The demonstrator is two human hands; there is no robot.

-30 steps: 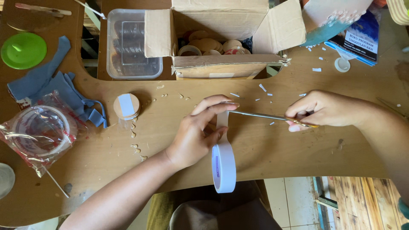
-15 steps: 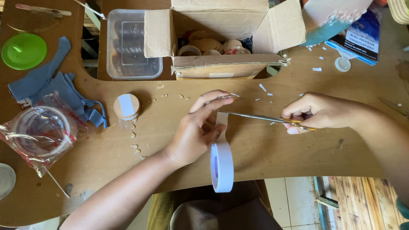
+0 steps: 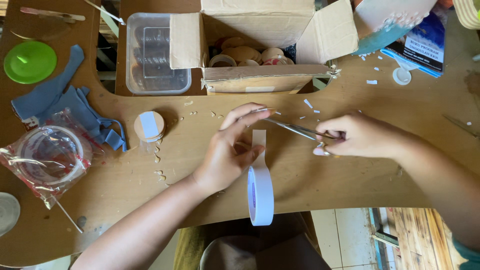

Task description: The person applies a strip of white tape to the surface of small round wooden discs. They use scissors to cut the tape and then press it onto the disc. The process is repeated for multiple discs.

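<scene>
While the left hand (image 3: 227,155) pinched the pulled-out strip above the white tape roll (image 3: 260,194), the right hand (image 3: 357,136), gripping scissors (image 3: 295,129), had closed in toward that strip, suggesting a cut.

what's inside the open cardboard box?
The cardboard box holds round wooden discs and at least one ring-shaped roll. Its front wall and left flap cover the rest, so what lies deeper cannot be seen.
</scene>
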